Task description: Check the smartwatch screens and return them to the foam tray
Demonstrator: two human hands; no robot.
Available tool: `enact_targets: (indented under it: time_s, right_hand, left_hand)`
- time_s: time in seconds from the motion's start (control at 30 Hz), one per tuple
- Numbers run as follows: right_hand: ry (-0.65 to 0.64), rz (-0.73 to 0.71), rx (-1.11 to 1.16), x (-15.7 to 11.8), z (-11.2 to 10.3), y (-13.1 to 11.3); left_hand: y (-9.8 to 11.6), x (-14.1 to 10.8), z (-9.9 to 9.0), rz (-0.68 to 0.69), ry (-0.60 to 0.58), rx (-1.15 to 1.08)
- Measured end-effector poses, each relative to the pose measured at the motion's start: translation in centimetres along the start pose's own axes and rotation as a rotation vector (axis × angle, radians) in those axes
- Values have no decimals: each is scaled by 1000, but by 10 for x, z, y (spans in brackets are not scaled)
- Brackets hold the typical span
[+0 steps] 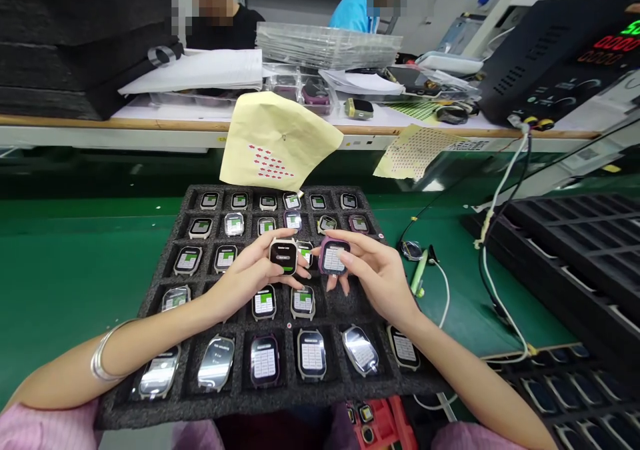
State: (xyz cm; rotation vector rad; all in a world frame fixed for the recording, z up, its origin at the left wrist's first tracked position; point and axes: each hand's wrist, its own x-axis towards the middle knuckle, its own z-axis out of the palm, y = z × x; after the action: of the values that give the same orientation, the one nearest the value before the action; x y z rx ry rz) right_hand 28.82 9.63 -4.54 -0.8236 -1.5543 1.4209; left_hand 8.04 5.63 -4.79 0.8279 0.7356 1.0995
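Between the thumb and fingers of my left hand point(254, 263) is a pale-cased smartwatch body point(283, 257), its dark screen lit with a green bar at the bottom. My right hand point(377, 267) grips a purple smartwatch body point(333, 257) whose screen shows a white grid. Both are held side by side above a black foam tray point(225, 403). Strapless watch bodies fill many of its pockets, such as a dark purple one point(265, 361) and a silver one point(311, 355) in the front row. My hands and forearms hide some pockets.
A black power supply point(555, 57) with lit digits stands at the upper right. Cables point(493, 217) hang down beside stacked black trays point(565, 257). A green pen-like tool point(419, 273) lies right of the foam tray. Yellow sticker sheets point(280, 140) hang off the shelf. Two people sit beyond.
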Motion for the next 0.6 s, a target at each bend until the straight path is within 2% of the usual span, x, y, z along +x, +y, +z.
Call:
enact_targets:
  time_s: [0.2, 0.43, 0.6]
  right_hand:
    - [25, 10, -56, 1, -1, 2]
    - [-33, 1, 64, 0, -7, 4]
    - [-39, -5, 66, -2, -4, 3]
  left_hand:
    - [-2, -1, -1, 8, 2, 31]
    - [-3, -2, -3, 29, -28, 34]
    - [-2, -3, -1, 26, -11, 38]
